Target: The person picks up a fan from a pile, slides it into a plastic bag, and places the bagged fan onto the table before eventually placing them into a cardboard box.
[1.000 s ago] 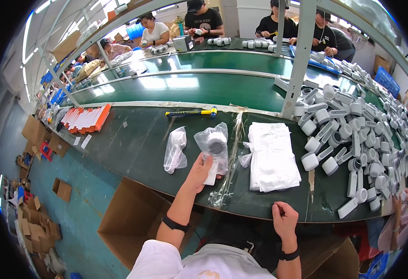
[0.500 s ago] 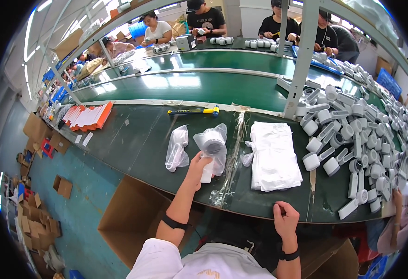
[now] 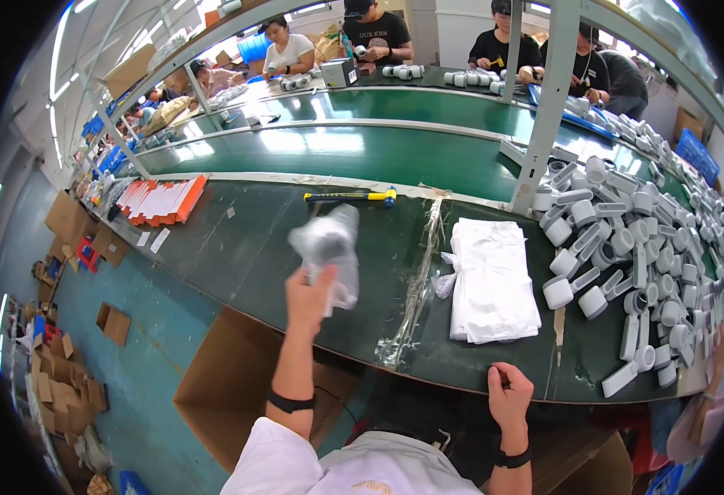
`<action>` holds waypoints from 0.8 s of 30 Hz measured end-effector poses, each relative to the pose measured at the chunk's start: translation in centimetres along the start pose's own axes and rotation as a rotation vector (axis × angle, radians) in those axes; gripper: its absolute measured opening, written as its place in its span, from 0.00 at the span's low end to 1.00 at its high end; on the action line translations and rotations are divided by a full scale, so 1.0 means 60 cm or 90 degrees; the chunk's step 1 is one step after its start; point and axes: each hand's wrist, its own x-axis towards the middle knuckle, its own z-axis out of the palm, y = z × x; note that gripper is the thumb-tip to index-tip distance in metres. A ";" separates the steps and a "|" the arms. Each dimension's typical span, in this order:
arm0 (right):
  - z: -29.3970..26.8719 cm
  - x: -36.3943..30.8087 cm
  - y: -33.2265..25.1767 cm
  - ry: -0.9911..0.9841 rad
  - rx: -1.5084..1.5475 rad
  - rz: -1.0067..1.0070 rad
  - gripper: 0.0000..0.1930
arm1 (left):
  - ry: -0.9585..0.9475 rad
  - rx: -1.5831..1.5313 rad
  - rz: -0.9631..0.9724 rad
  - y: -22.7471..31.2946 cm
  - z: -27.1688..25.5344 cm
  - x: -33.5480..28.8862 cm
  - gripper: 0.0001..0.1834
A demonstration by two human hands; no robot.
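Leftward across the worktable (image 3: 238, 252) the left hand (image 3: 307, 295) has carried a clear-bagged grey-white fitting (image 3: 331, 246), bringing it over the spot where a second bagged piece lay. Motion blurs the plastic, so I cannot tell the two bags apart, nor whether the carried one touches the tabletop. Thumb and fingers pinch its lower end, and the fitting's round, darker part shows through the film beyond the fingertips.

Near the table's front edge, the right hand (image 3: 510, 391) stays put, fingers curled in toward the palm, with the thumb against them. Just beyond it lies a neat stack of white plastic sleeves (image 3: 494, 285), a crumpled clear piece poking out at its left side. Between stack and left hand, a seam of shiny tape (image 3: 411, 309) crosses the dark surface.

Behind the bagged fitting rests a yellow-and-dark hammer (image 3: 374, 196), its head to the right. Farther left are orange-and-white folded cartons (image 3: 160, 200). Grey-white handled fittings (image 3: 643, 206) are heaped along the right end. Past a pale metal post (image 3: 544, 115), co-workers sit beyond the green conveyor belt (image 3: 378, 146). Below the front edge stands an open cardboard box (image 3: 222, 371).
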 end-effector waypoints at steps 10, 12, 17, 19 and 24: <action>0.006 0.001 -0.002 -0.005 0.004 -0.019 0.06 | 0.191 0.488 0.038 -0.053 -0.163 0.139 0.28; 0.002 0.000 0.003 -0.003 0.007 -0.013 0.06 | 0.167 0.510 0.024 -0.051 -0.142 0.134 0.27; 0.002 -0.002 0.004 -0.002 0.013 -0.002 0.05 | 0.147 0.590 0.027 -0.071 -0.113 0.145 0.26; 0.003 -0.004 0.002 -0.008 0.025 0.008 0.05 | 0.144 0.606 0.034 -0.074 -0.116 0.141 0.27; -0.001 -0.005 0.001 0.026 0.006 -0.016 0.05 | 0.085 0.658 0.049 -0.065 -0.111 0.122 0.31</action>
